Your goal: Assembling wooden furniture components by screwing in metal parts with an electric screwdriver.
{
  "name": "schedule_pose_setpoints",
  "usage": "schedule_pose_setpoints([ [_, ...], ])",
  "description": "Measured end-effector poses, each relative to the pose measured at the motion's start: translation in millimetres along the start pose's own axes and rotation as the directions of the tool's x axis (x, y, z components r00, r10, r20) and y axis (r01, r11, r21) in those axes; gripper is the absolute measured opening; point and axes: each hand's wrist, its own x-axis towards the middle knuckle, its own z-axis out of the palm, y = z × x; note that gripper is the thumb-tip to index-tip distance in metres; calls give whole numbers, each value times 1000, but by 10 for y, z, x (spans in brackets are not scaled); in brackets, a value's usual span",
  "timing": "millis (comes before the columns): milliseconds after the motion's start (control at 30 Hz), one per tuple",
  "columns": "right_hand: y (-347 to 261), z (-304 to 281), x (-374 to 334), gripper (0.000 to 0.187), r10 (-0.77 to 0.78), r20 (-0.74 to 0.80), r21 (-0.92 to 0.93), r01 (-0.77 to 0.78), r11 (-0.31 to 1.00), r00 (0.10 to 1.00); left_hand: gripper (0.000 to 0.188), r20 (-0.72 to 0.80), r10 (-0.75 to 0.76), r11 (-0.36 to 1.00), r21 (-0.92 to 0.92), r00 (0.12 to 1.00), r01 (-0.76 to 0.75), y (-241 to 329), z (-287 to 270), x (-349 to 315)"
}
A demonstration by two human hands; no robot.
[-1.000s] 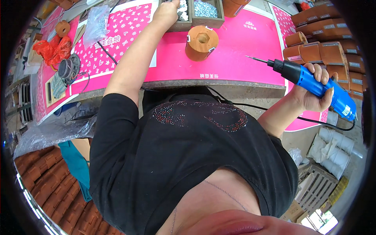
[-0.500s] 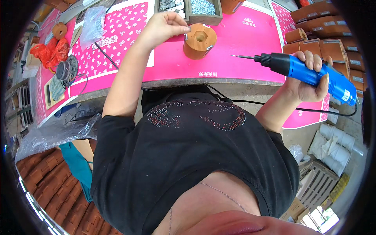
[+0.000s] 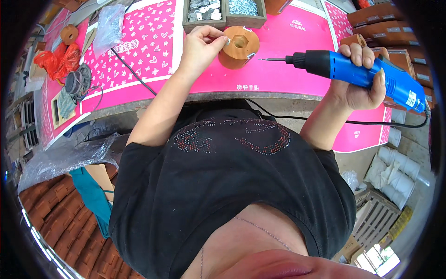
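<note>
My right hand wraps round a blue and black corded electric screwdriver, its thin bit pointing left toward a brown wooden block. The block stands on the pink table with a hexagonal hole in its top and small metal pieces at its rim. The bit's tip is apart from the block. My left hand is closed in a pinch at the block's left edge, holding a small pale metal piece over the rim. Its exact shape is mostly hidden by the fingers.
Behind the block sit wooden trays, one with grey metal pieces, one with screws. Brown wooden parts are stacked at the right. A plastic bag, red bag and wire spool lie left. A black cord trails below the screwdriver.
My left hand has moved down and right against the block's left edge, with the small metal piece now showing. My right hand has brought the screwdriver left and slightly up, closer to the block.
</note>
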Motion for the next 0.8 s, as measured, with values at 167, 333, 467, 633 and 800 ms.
schedule_pose_setpoints([
  [167,201,181,100,42,0,-73,-157,-12,987,997,12,-92,-70,981,-187,993,52,-1,139,-105],
  [333,413,174,193,44,-8,-13,-197,6,980,1000,15,-152,-100,979,-194,983,70,-127,215,-121],
  [467,626,226,264,46,-32,70,-326,53,944,997,18,-132,-184,945,-295,974,139,-97,203,-115],
  [633,810,524,288,52,33,-57,-273,-47,961,998,17,-131,-194,954,-258,972,156,-128,192,-81],
  [800,878,548,305,53,43,-116,-435,-90,896,992,15,-147,-213,925,-348,966,150,19,226,-102],
])
